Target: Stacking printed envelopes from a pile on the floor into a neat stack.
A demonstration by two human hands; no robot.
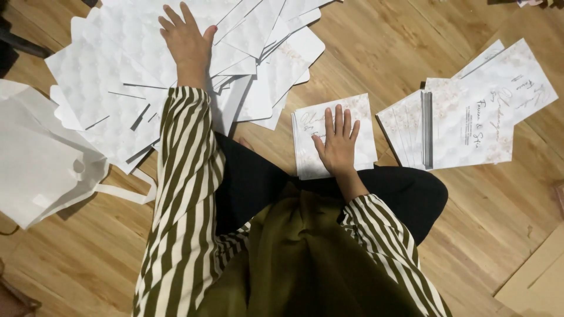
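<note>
We've got the left hand (pixel 187 36) spread flat on the loose pile of white cards (pixel 123 88) fanned over the wooden floor (pixel 376 41), probably to slide one out, right hand (pixel 338 141) open, pinning the small stack (pixel 335 138) by our knees so it stays square.

Location: a home interior. Evidence: wood-plank floor (pixel 411 53) used as work area, with loose white cards (pixel 117 64) and a white bag (pixel 41 158).

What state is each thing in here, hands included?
Left hand: open, flat on the loose cards.
Right hand: open, pressing the small stack.
Loose cards: scattered, overlapping.
Small stack: squared, face up.
Right pile: fanned, face up.
White bag: lying flat.
</note>
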